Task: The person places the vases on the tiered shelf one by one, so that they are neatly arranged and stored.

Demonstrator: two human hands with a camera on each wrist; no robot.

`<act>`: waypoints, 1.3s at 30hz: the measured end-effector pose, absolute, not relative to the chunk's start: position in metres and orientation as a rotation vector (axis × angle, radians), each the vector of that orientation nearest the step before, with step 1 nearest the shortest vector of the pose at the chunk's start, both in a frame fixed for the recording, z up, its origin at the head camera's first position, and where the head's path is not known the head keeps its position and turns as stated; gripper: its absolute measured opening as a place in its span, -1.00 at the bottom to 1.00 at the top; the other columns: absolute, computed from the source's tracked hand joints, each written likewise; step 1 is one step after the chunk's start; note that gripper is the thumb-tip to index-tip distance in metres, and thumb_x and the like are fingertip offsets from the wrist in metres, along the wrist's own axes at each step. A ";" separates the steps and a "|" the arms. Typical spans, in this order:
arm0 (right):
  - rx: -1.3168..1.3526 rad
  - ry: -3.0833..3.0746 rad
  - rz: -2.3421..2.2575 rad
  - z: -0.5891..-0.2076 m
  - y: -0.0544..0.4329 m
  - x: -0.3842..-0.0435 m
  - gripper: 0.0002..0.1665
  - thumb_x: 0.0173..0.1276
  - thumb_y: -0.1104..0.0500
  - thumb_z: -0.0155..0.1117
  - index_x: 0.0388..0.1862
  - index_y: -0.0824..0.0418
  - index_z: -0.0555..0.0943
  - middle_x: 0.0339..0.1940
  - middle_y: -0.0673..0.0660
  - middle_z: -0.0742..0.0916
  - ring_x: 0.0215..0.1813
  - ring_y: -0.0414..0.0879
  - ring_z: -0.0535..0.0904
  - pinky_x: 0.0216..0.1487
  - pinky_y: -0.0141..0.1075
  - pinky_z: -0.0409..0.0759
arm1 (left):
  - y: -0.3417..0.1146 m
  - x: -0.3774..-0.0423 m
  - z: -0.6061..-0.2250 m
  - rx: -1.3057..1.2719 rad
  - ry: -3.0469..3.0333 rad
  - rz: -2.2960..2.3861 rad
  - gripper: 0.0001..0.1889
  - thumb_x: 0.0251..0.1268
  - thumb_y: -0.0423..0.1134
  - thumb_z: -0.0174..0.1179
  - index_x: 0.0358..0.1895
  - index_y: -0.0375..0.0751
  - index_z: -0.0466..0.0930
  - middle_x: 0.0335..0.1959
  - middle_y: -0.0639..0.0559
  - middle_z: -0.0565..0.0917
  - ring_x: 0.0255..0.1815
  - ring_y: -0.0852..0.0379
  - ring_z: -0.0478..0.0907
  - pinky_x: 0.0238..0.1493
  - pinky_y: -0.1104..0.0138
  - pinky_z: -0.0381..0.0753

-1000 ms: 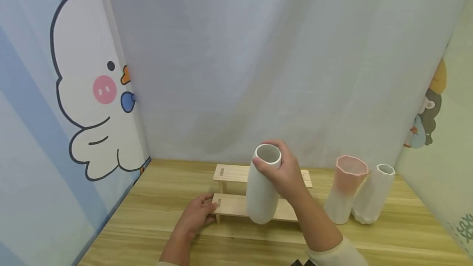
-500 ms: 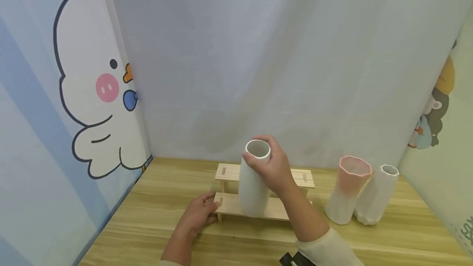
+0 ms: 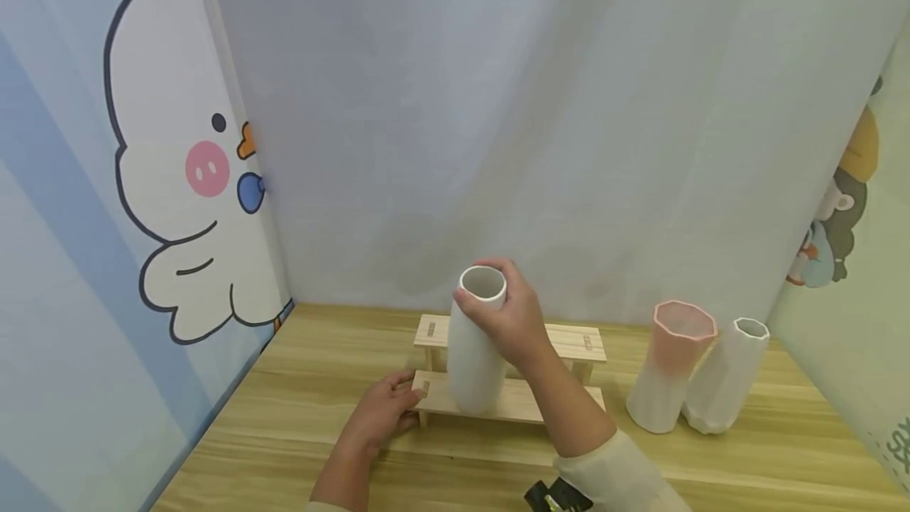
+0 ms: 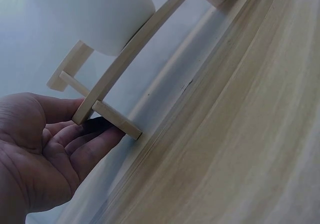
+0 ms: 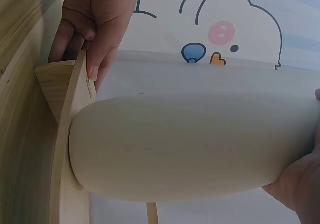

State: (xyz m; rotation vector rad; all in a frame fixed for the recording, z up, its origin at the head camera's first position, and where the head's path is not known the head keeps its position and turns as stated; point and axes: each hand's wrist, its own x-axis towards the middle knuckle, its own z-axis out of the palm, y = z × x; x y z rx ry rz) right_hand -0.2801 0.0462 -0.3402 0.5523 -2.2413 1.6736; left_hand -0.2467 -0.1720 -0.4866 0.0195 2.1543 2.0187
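A smooth white vase [image 3: 475, 370] stands upright over the left part of the lower step of a two-step wooden stand [image 3: 529, 401]. Its base meets the board in the right wrist view, where the vase body [image 5: 190, 149] fills the middle. My right hand [image 3: 508, 314] grips the vase just under its rim, thumb in front and fingers round the far side. My left hand [image 3: 380, 413] holds the left end of the lower step. In the left wrist view, the thumb of that hand [image 4: 45, 149] lies on the board's end and the fingers reach beneath, by the leg.
To the right on the wooden table [image 3: 284, 409] stand a pink-and-white vase [image 3: 664, 378] and a faceted white vase [image 3: 725, 382], close together. A grey curtain [image 3: 455, 125] hangs behind the stand. A black object [image 3: 558, 496] shows by the right sleeve.
My right hand has carried the white vase leftward and down onto the lower step. My left hand keeps its hold on the stand's end. The view has shifted slightly.
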 end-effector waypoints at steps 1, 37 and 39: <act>0.553 -2.235 1.679 -0.341 0.045 -0.281 -0.46 0.18 -0.14 0.42 0.11 -0.07 0.49 -0.17 0.09 0.70 -0.17 0.00 0.65 -0.31 -0.15 0.70 | -0.172 -0.247 -0.486 0.020 2.153 2.022 -0.37 0.46 -0.19 0.13 0.46 -0.41 0.16 0.37 -0.38 0.38 0.18 -0.19 0.58 0.11 0.10 0.66; 0.611 -2.285 1.653 -0.337 0.007 -0.285 -0.41 0.17 -0.18 0.41 0.14 -0.07 0.47 -0.21 0.02 0.71 -0.21 -0.08 0.66 -0.28 -0.20 0.67 | -0.174 -0.249 -0.488 0.031 2.194 1.984 -0.29 0.43 -0.09 0.17 0.48 -0.38 0.13 0.39 -0.39 0.36 0.18 -0.21 0.58 0.13 0.08 0.65; 0.610 -2.278 1.655 -0.338 0.007 -0.285 -0.40 0.17 -0.19 0.41 0.15 -0.08 0.47 -0.21 0.02 0.72 -0.21 -0.08 0.66 -0.28 -0.20 0.67 | -0.174 -0.248 -0.488 0.032 2.198 1.979 -0.29 0.43 -0.09 0.17 0.48 -0.38 0.13 0.39 -0.40 0.35 0.18 -0.22 0.58 0.13 0.07 0.65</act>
